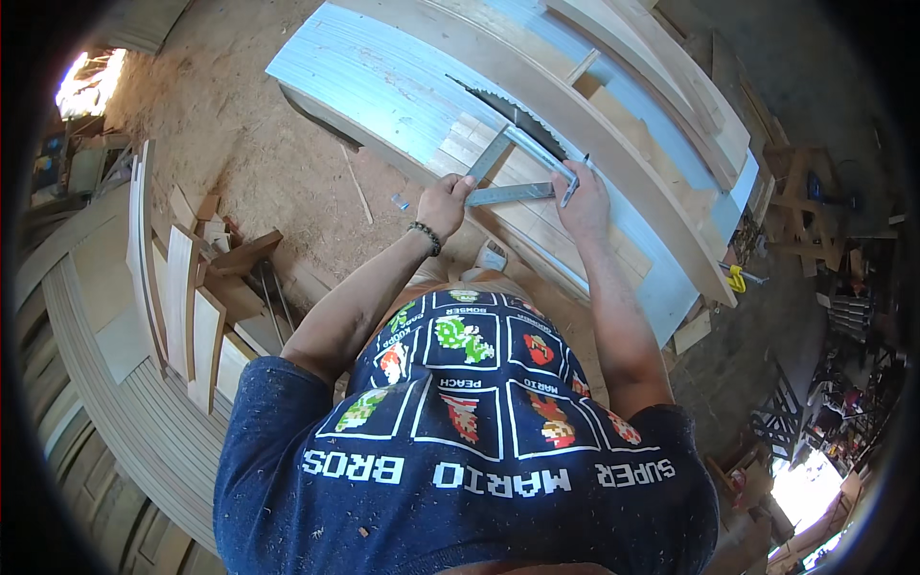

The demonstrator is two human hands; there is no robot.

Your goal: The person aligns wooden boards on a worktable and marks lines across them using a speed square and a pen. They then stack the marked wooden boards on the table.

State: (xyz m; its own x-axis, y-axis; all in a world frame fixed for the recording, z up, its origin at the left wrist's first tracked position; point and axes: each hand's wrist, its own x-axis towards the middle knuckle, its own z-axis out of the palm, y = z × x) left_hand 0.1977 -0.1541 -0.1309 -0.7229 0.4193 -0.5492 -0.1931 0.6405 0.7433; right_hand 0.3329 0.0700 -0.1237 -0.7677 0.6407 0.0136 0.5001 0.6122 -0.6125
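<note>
Both my hands hold a metal set square with a graduated blade, over a light wood panel (532, 223) lying on the blue-white saw table (345, 79). My left hand (447, 205) pinches the corner where two metal arms of the square (507, 194) meet. In my right hand (583, 198) are the square's other end and a pen (569, 192), which sticks up past the fingers. The square's thick edge lies close to the toothed circular saw blade (514, 111), which rises through the table.
A long wooden fence (632, 151) runs beyond the blade. Boards (690, 86) lie behind it, and a yellow clamp (734, 279) is at its right end. Upright offcuts (180, 295) stand at left, near stacked planks (129, 445). Sawdust covers the floor (237, 108).
</note>
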